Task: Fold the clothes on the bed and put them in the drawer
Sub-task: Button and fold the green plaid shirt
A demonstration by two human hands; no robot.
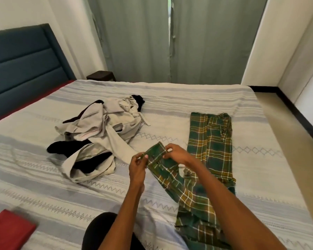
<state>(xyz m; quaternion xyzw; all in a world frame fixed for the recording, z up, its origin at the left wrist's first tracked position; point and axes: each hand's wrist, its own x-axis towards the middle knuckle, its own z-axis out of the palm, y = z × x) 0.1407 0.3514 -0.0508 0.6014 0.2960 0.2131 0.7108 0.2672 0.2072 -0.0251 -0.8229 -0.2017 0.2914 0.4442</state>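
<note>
Red cloth [9, 230] lies folded at the lower left corner of the frame, on the striped bedspread [170, 98] that covers the bed. Above it, at the upper left, stands a blue padded headboard [22, 64]. Left of centre sits a loose heap of beige and black clothes [101, 130], crumpled and unfolded, with a black piece poking out at its near left and another at its far top. A dark bedside table [101, 76] shows behind the bed near the grey-green curtains [170, 38].

Just below centre, the left hand [138, 164] pinches the cuff end of a green plaid shirt's sleeve [157, 154], thumb and fingers curled onto the cloth. Right beside it, the right hand [177, 154] grips the same cuff from the other side, fingers bent over its edge, so the sleeve end is held up off the bedspread between both hands. The rest of the green plaid shirt [210, 141] lies spread along the right half of the bed, running from mid-frame down to the lower edge, under the right forearm. Tan floor [285, 134] shows at the far right.
</note>
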